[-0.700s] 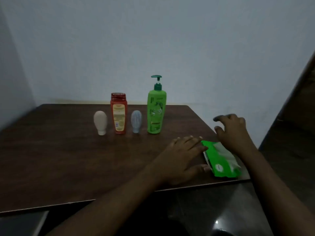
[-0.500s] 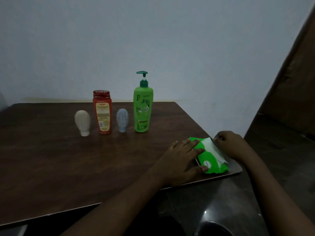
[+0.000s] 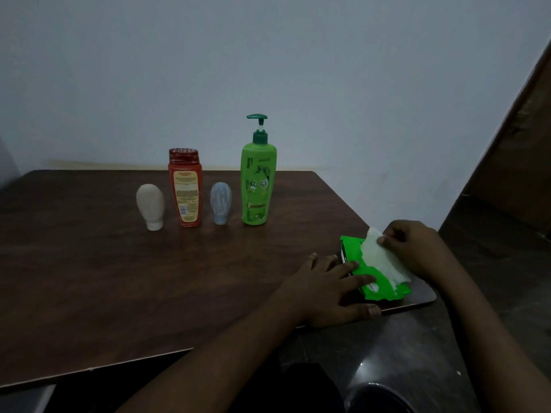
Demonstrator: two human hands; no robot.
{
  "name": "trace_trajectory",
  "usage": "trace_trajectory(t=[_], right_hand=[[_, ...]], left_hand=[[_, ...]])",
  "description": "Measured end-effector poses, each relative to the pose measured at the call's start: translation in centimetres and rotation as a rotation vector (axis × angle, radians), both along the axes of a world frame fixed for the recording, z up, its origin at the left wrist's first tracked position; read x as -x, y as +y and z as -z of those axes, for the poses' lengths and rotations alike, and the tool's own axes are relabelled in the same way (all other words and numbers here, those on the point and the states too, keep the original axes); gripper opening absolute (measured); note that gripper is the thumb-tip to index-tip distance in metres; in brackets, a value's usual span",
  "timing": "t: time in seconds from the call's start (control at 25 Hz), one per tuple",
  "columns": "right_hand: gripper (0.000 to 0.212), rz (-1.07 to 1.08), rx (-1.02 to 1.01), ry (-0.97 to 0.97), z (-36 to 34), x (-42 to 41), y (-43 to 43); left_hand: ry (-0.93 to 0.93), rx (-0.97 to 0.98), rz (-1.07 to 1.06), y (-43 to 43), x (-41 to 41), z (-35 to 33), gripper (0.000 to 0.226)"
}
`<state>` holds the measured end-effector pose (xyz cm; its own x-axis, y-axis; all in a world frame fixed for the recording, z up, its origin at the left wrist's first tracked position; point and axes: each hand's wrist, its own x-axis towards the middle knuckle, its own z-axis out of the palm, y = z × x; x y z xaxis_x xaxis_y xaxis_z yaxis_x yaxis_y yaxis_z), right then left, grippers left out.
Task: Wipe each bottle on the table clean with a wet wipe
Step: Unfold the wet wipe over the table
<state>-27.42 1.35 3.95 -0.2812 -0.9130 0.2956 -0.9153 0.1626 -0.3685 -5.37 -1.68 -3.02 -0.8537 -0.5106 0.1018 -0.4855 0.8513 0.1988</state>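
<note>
Since half a second ago my right hand has drawn a white wet wipe partway out of the green pack, which lies at the near right corner of the table, well apart from the row of bottles. Pulling too sharply could, I judge, drag the pack off the edge or trail out a second sheet. My left hand lies flat, fingers spread, pressing the pack down; the right pinches the wipe's upper edge.
</note>
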Motion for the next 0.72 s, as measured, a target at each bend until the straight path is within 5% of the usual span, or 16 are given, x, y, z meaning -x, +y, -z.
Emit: trace_trajectory(t=[0.16, 0.28, 0.32, 0.4, 0.48, 0.52, 0.64, 0.72], right_hand=[[0.021, -0.117, 0.209, -0.179, -3.8, -2.0, 1.4], [0.018, -0.347, 0.270, -0.792, -7.0, -5.1, 2.4], [0.015, -0.405, 0.264, -0.956, -7.7, -6.3, 2.7], [0.012, -0.449, 0.250, -1.110, -7.6, -8.5, 2.5], [0.012, -0.455, 0.217, -1.184, -6.3, -10.1, 2.0], [0.015, -0.449, 0.195, -1.206, -5.4, -10.9, 1.7], [0.020, -0.436, 0.122, -1.301, -3.4, -13.4, 1.3], [0.022, -0.452, 0.087, -1.340, -2.6, -14.9, 1.2]], left_hand=[[-0.027, -0.010, 0.011, 0.3, 0.2, -0.4, 0.070], [0.170, -0.150, -0.058, 0.3, -0.6, -1.6, 0.073], [0.341, -0.284, -0.160, 0.5, -1.2, -2.5, 0.083], [0.884, -0.873, -0.367, 1.1, -2.3, -3.7, 0.101], [1.365, -1.476, -0.267, 1.9, -3.3, -5.5, 0.100], [1.488, -1.550, -0.277, 1.9, -4.0, -6.2, 0.091], [1.500, -1.317, -0.386, 2.9, -7.0, -7.4, 0.032], [1.448, -1.213, -0.446, 2.9, -9.1, -7.2, 0.016]])
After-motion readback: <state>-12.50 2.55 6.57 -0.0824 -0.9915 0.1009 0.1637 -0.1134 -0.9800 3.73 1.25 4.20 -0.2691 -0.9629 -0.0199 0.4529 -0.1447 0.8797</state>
